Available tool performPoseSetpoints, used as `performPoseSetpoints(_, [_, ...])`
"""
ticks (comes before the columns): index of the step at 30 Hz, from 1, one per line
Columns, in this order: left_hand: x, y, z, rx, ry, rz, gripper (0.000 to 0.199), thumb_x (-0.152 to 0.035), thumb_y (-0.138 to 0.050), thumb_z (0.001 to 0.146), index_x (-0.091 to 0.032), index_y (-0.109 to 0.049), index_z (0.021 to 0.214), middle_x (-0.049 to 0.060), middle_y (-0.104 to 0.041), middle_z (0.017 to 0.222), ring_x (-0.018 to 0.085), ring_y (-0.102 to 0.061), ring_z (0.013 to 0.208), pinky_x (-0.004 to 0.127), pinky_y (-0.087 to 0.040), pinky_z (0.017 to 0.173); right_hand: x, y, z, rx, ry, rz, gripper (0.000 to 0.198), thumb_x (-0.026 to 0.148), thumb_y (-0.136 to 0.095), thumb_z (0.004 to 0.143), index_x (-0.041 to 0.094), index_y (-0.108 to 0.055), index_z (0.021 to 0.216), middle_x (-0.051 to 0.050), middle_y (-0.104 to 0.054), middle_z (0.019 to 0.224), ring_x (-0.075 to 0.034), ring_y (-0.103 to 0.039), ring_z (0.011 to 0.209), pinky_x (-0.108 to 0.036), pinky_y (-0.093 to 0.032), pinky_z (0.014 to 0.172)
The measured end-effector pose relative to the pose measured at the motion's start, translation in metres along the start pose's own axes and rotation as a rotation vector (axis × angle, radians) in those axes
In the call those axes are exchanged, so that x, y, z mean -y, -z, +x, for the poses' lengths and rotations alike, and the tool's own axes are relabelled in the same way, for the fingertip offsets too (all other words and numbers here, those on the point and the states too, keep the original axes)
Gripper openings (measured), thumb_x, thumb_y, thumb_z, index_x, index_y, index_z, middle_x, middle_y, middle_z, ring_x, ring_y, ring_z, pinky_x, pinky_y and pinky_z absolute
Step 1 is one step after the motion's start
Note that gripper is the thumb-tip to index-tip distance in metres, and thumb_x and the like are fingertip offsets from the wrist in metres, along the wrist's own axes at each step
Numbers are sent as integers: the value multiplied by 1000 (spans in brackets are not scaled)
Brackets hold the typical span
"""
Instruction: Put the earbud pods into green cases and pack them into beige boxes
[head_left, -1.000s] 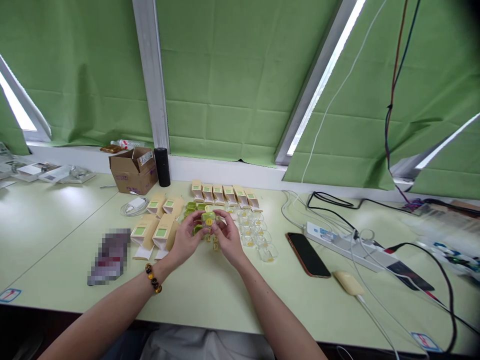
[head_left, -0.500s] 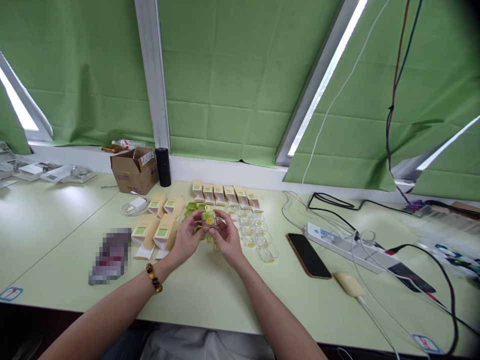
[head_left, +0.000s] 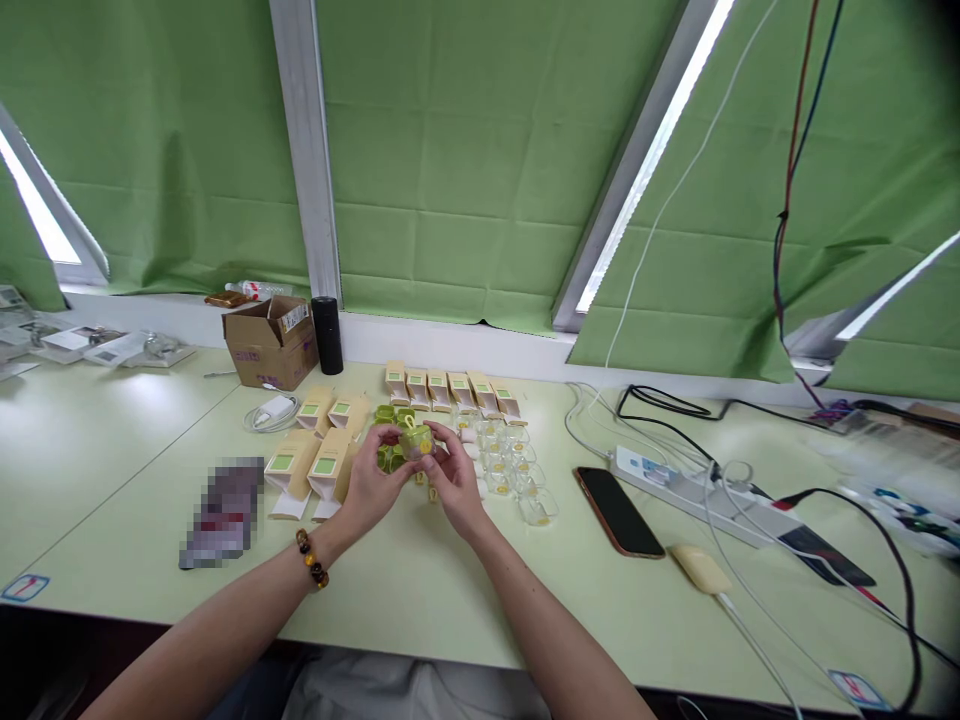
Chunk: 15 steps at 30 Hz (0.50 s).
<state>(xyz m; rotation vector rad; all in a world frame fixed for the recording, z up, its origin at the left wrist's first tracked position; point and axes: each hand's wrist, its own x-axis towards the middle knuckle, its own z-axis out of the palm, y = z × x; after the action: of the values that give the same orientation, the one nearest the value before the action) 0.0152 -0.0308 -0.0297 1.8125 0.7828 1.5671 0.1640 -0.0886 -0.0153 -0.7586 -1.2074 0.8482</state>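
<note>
Between my left hand (head_left: 375, 470) and my right hand (head_left: 456, 475) is a small clear case with a green lid (head_left: 417, 440). A yellow round mark shows on its front, and a light loop stands at its top. Fingers and thumbs of both hands close on its sides, above the table. Behind and below it, partly covered by my hands, stand several green lids (head_left: 385, 413). Clear plastic cases (head_left: 517, 470) with yellow marks lie in rows to the right of my right hand. Open cream boxes (head_left: 330, 465) with green labels stand to the left of my left hand.
More cream boxes (head_left: 450, 388) line the back. A cardboard box (head_left: 270, 345), a black cylinder (head_left: 326, 335) and a coiled white cable (head_left: 271, 410) are at back left. On the right are a phone (head_left: 619, 510), a power strip (head_left: 686, 495), a cream charger (head_left: 699, 568) and loose cables.
The case has been tilted and turned in my hands, so its loop now shows at the top. Both hands stay in nearly the same place.
</note>
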Motion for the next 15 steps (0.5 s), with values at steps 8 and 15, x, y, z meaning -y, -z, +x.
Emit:
performPoseSetpoints(8, [-8, 3, 3, 96, -124, 68, 47, -36, -85, 86, -25, -66, 127, 8, -69, 120, 25, -66, 108, 42, -58, 96, -8, 3, 4, -44, -169, 303, 45, 49, -84, 87, 29, -68, 124, -5, -74, 118, -22, -76, 93, -37, -64, 82])
performPoseSetpoints(15, [-6, 0, 0, 123, -143, 71, 44, -27, -71, 96, -25, -58, 137, 12, -63, 129, 24, -64, 109, 42, -59, 97, -4, 4, 7, -52, -234, 486, 46, 51, -86, 84, 29, -64, 119, -3, -81, 105, -22, -79, 82, -38, -63, 77])
